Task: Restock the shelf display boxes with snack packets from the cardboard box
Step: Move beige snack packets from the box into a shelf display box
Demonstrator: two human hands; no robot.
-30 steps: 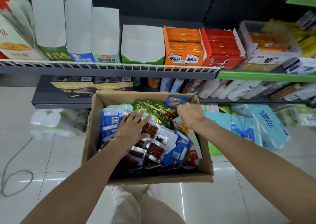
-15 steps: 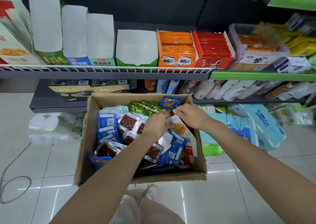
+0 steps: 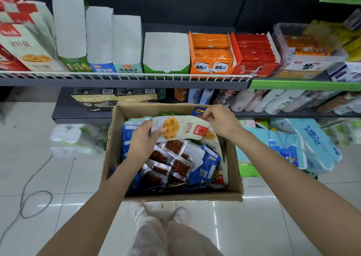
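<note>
A: Head view. Packet (image 3: 180,127) lifted just above box (image 3: 233,166), flat side up. Left hand (image 3: 143,141) pinching its left end, right hand (image 3: 221,122) gripping right end.

B: Probably light, soft, slick film; bends mid-span. Best held by the sealed ends. Matching display box (image 3: 29,46) far left on shelf (image 3: 125,81).

Standing in a shop aisle: wire-fronted shelf (image 3: 125,78) at twelve o'clock carrying snack display boxes (image 3: 212,55), tissue packs (image 3: 310,144) lying at three o'clock, cardboard box (image 3: 232,195) of stock sitting on the tiled floor (image 3: 48,177).
</note>
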